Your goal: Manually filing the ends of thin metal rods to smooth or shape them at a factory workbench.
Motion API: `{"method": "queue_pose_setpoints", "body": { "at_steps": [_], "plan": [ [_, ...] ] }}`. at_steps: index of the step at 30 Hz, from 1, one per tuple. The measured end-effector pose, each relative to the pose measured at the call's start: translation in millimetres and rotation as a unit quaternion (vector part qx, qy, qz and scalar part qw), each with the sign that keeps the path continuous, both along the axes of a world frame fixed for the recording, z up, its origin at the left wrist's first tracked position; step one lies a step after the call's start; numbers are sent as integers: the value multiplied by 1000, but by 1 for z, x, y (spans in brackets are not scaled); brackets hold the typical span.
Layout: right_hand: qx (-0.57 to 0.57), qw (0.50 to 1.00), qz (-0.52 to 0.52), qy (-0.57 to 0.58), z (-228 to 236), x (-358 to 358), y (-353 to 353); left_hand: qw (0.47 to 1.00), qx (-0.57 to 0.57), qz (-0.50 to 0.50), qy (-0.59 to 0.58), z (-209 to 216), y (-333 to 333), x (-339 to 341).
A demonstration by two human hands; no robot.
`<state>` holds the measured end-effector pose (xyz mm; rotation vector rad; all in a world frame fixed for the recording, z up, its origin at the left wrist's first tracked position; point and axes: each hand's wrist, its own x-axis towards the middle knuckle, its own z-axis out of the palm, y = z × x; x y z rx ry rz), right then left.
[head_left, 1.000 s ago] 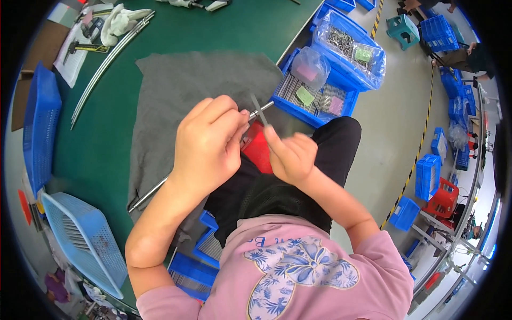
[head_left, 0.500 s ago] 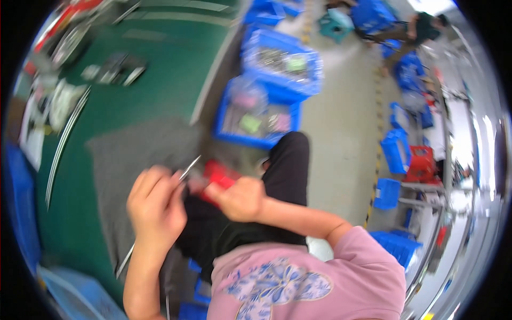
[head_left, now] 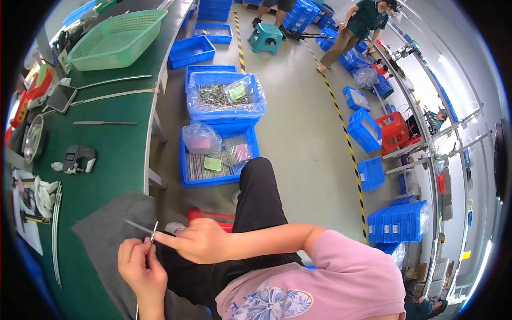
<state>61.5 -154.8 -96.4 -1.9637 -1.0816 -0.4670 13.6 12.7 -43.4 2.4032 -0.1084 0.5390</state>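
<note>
My left hand point(head_left: 142, 266) is closed on a thin metal rod point(head_left: 155, 228), its fingers pinched just below the upper tip. A lower length of what looks like the same rod shows beneath the wrist. My right hand point(head_left: 200, 241) is closed, with its index finger stretched toward the rod. From that fingertip a narrow flat grey file point(head_left: 137, 225) reaches left across the rod near its tip. The file's grip end is hidden in the right hand. Both hands are close together over my lap, beside a grey cloth point(head_left: 106, 229) at the table edge.
The green table point(head_left: 114, 165) carries a digital micrometer point(head_left: 77, 160), another flat file point(head_left: 105, 123), long rods point(head_left: 56, 234) and a green basket point(head_left: 118, 40). Blue crates of metal parts point(head_left: 226, 114) stand on the floor, with something red point(head_left: 196, 214) behind my right hand. A person point(head_left: 368, 20) stands farther off.
The view has shifted and sharpened, bringing more of the table and floor in. My right hand has come closer to my left, its index finger now at the rod.
</note>
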Motion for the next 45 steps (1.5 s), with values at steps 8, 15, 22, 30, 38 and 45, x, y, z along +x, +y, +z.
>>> {"method": "queue_pose_setpoints", "body": {
  "at_steps": [8,15,22,30,38,45],
  "plan": [
    [-13,1000,-21,-17,8,18,2,999,-8,-27,-28,8,-7,17],
    [-17,1000,12,-9,19,16,-6,1000,1,-13,-22,8,-5,12],
    [-47,998,4,28,-1,-7,-33,1000,-18,-13,-15,5,-8,10],
    [-20,1000,3,-5,-9,1,-36,999,-24,-2,-35,5,-9,14],
    [-93,995,-8,42,17,-10,-40,1000,-17,-1,-26,5,-7,10],
    [-79,997,4,21,25,4,-16,1000,-9,-7,-27,5,-4,9]
  ]
}}
